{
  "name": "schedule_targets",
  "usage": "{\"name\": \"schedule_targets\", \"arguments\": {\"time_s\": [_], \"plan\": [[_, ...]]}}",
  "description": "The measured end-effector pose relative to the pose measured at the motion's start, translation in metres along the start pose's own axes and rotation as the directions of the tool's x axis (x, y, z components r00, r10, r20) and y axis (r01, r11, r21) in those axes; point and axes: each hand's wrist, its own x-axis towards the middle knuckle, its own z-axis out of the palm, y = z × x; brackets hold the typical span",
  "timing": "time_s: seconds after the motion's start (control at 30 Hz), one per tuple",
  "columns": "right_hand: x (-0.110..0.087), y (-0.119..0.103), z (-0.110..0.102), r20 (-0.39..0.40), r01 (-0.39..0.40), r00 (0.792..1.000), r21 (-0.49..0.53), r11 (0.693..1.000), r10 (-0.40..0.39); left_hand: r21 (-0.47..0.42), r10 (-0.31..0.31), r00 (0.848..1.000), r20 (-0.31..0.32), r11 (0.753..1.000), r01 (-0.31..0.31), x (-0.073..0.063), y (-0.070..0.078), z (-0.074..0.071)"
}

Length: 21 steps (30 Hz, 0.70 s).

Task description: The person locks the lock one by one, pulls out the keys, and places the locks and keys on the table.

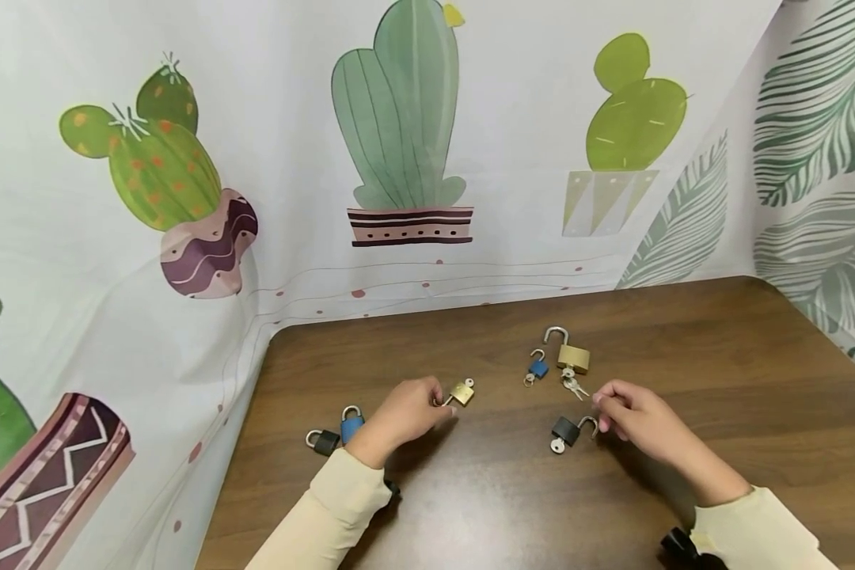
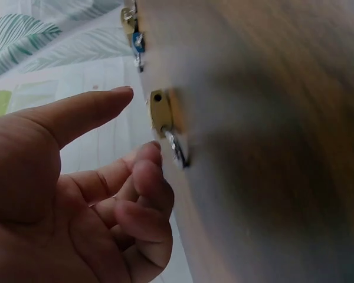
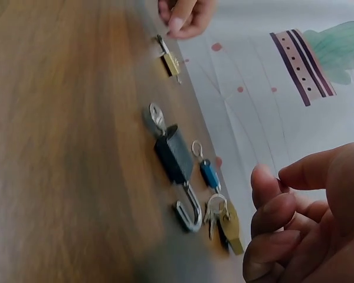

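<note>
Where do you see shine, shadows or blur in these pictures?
Head view: pale glare on the near part of the table, soft shadows beside the left hand and right hand, the open black padlock fairly crisp; left wrist view: table surface smeared, with a dark, shadowy patch; right wrist view: wood grain blurred at left, the scene turned sideways.
</note>
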Motion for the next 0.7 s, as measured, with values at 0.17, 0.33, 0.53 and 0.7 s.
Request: {"name": "schedule_targets", "arguments": {"time_s": [0.17,0.33,0.53,0.7], "plan": [[0.004,-0.007,0.004,0.019,0.011,1.0,0.028,1.0,-0.012,0.065,0.017,1.0,-0.004,0.998,-0.017,0.007,0.007,0.006],[0.007,-0.012,0.006,0.026,0.028,0.999,0.057,0.998,-0.029,0.097,0.015,1.0,-0.01,0.995,-0.014,0.01,0.009,0.01],[0.009,-0.015,0.01,0.028,0.05,0.998,0.082,0.995,-0.052,0.096,0.002,0.999,-0.033,0.995,0.001,0.011,0.006,0.014],[0.015,-0.016,0.016,0.04,0.067,0.997,0.081,0.994,-0.07,0.112,0.004,0.999,-0.038,0.994,0.0,0.011,0.002,0.015]]}}
